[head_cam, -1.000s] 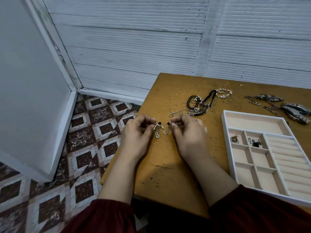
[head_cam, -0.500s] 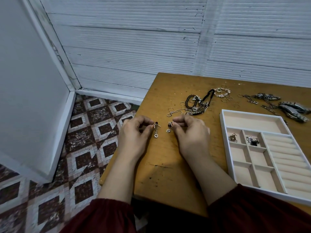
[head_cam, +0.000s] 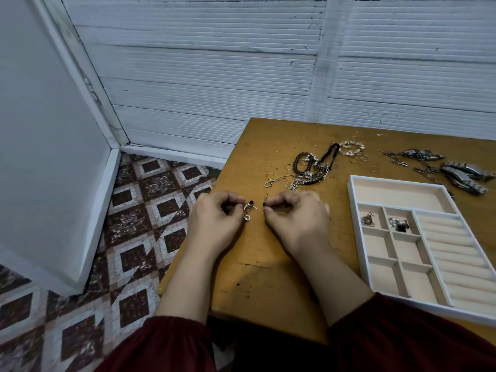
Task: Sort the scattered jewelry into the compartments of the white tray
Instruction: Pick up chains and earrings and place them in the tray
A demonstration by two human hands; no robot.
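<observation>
My left hand (head_cam: 217,218) pinches a small dangling earring (head_cam: 249,209) with a dark bead and a silver charm, just above the wooden table (head_cam: 257,267). A few centimetres to its right, my right hand (head_cam: 298,221) pinches a matching earring (head_cam: 265,204), mostly hidden by my fingertips. The white tray (head_cam: 353,208) lies to the right, with one small piece (head_cam: 368,220) in its top-left small compartment and another piece (head_cam: 400,224) in the one beside it. Tangled bracelets and necklaces (head_cam: 311,170) lie behind my hands.
Loose thin rings (head_cam: 359,158) and a pale beaded bracelet (head_cam: 350,147) lie further back. Metal chains (head_cam: 410,157) and watch bands (head_cam: 464,175) sit at the far right behind the tray. The table's left edge drops to a patterned tile floor (head_cam: 150,216).
My two hands have drawn slightly apart, separating the two earrings that hung close together a second ago. The tray and the other jewelry have not moved.
</observation>
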